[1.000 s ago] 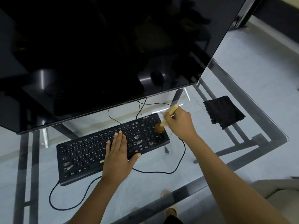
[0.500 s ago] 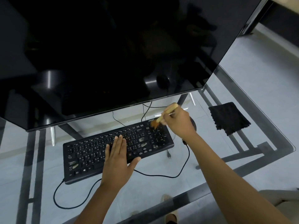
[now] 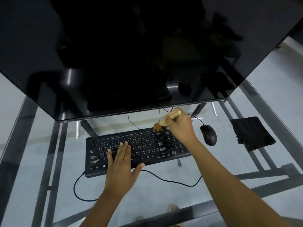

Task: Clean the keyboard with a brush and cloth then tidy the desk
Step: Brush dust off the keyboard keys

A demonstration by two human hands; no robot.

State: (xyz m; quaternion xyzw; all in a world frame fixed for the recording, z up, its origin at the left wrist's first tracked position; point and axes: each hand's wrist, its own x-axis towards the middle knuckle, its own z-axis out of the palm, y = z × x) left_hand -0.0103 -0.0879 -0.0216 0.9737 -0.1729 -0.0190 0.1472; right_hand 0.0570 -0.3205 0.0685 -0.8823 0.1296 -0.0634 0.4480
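A black keyboard [image 3: 144, 145] lies on the glass desk [image 3: 221, 163] under the monitor, with bits of debris on its left and right keys. My left hand [image 3: 122, 163] rests flat on the keys left of centre, fingers straight. My right hand [image 3: 179, 126] grips a small brush [image 3: 170, 117] by its pale wooden handle; the brown bristles touch the keyboard's far edge near the right end. A black cloth [image 3: 251, 133] lies flat on the desk at the right, apart from both hands.
A large dark monitor [image 3: 131, 54] overhangs the back of the desk. A black mouse [image 3: 208, 134] sits between keyboard and cloth. The keyboard cable [image 3: 172, 179] loops along the near side, with a small plug beside it. The desk's metal frame shows through the glass.
The brush has moved from the number pad up to the keyboard's far edge. The view has shifted, and the mouse now shows right of my right hand. My left hand stays on the keys.
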